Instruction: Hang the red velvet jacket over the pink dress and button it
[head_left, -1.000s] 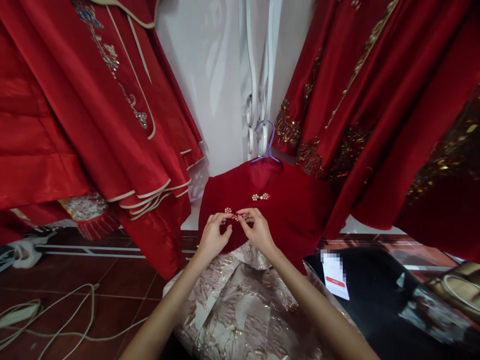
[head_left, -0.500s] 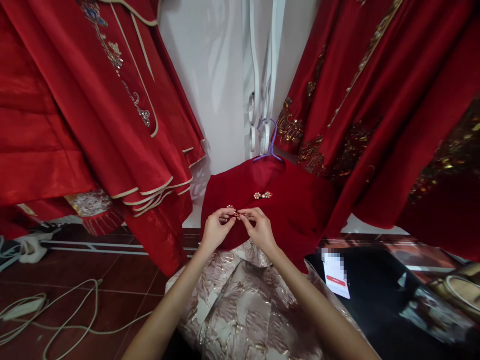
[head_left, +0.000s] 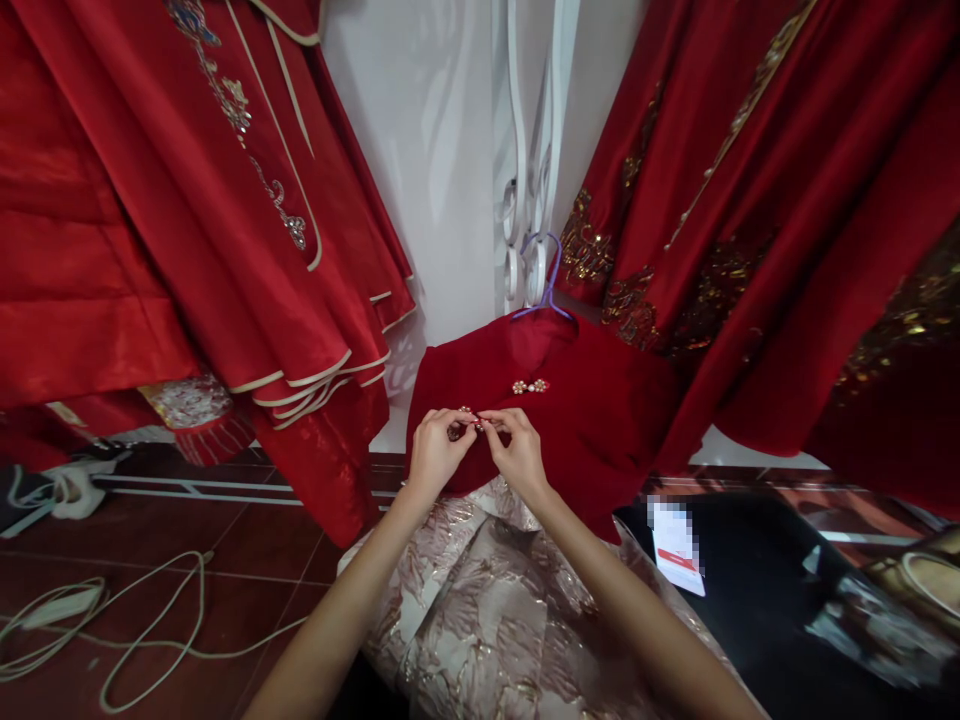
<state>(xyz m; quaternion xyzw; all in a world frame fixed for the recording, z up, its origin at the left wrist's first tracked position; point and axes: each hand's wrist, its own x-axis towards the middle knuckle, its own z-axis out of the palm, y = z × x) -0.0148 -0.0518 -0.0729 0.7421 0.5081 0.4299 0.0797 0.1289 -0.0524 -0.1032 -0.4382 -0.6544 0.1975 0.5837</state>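
A dark red jacket [head_left: 600, 410] lies spread before me over patterned pale fabric on my lap, with a purple hanger [head_left: 553, 290] at its neck. Near its collar sits a gold-and-pearl frog clasp [head_left: 531, 387]. Lower down, my left hand [head_left: 439, 445] and my right hand [head_left: 516, 450] meet at the jacket's front. Both pinch a second small beaded clasp [head_left: 478, 425] between thumb and fingertips; the fingers hide most of it, and I cannot tell whether its halves are joined.
Red embroidered garments hang on the left [head_left: 225, 250] and right [head_left: 720, 200]. A phone [head_left: 677, 560] lies on a black surface [head_left: 742, 600] at the right, near a clear plastic bag [head_left: 870, 620]. A coiled white cable [head_left: 199, 620] and pale shoes [head_left: 75, 492] are on the tiled floor.
Both hands stay at the lower clasp with only small finger shifts. The whole view has moved slightly.
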